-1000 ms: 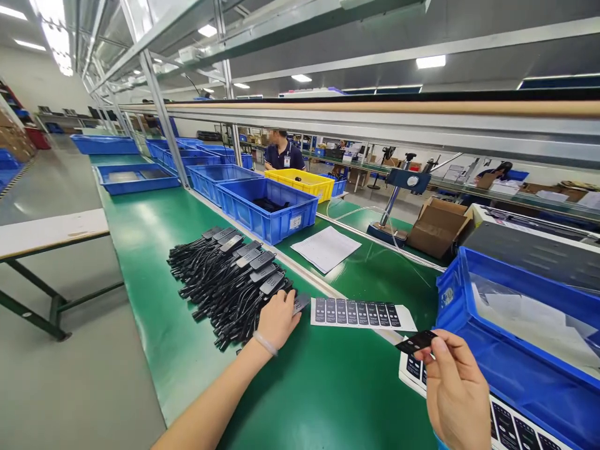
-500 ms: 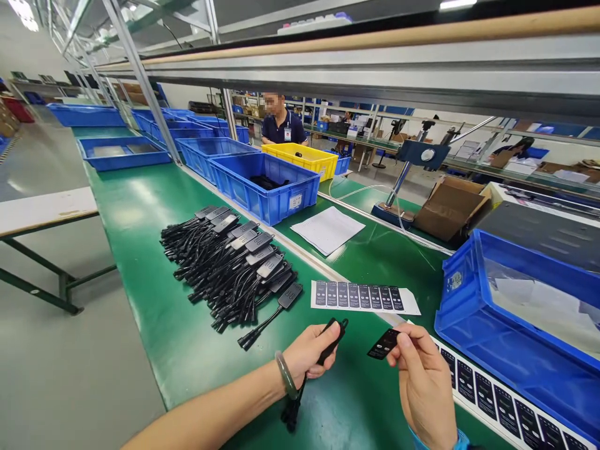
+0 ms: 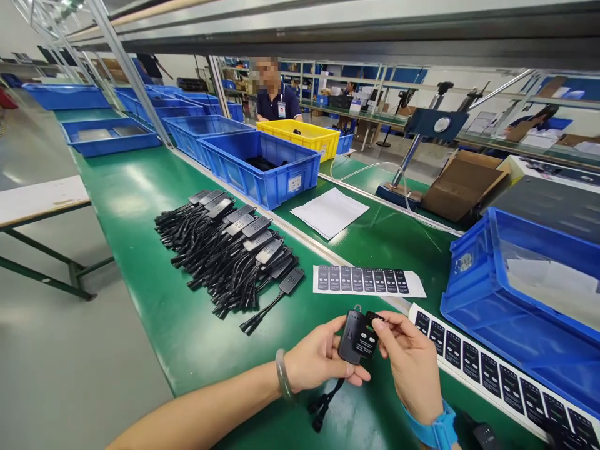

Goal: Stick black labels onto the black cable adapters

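Left hand (image 3: 321, 355) clasps case (image 3: 348, 340); right hand (image 3: 411, 359) pinches label (image 3: 367, 340) near its one o'clock corner. Probably best: square edges before pressing.

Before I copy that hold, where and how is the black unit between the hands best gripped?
Probably by the left edge of its flat box, coming from the left as the left hand does: the dark label, pinched in the right hand, overlaps the box's right side in view, and the cables lead off its near end.
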Demonstrator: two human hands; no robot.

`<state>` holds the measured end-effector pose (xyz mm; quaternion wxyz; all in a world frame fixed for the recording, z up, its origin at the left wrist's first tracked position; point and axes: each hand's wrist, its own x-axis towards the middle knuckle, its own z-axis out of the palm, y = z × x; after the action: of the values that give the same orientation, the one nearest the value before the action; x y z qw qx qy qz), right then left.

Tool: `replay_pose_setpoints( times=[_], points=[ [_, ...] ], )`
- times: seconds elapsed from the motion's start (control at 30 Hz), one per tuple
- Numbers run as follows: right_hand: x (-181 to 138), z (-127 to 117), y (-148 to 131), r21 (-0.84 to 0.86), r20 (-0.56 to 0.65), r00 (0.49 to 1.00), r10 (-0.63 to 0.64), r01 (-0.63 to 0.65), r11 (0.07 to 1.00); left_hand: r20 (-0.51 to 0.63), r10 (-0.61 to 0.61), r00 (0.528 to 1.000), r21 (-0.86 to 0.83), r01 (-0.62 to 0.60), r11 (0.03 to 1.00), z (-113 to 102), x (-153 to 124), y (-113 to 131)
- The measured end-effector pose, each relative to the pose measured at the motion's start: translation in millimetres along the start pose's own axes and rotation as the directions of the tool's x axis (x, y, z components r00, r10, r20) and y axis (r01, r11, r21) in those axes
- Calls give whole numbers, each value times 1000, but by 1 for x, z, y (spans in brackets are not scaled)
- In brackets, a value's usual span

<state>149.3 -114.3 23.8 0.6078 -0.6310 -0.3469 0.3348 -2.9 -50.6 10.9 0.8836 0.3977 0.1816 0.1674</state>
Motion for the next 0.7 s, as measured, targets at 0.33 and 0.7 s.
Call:
replay_pose_setpoints(
  times=[0.33, 0.7],
  points=[
    [-10, 11, -4, -47, 19, 1000, -19, 20, 999, 33, 15, 999, 48, -17, 999, 4, -2, 4],
    [-12, 12, -2, -76, 4, 998, -56, 56, 996, 39, -8, 999, 67, 5, 998, 5, -4, 5]
  ],
)
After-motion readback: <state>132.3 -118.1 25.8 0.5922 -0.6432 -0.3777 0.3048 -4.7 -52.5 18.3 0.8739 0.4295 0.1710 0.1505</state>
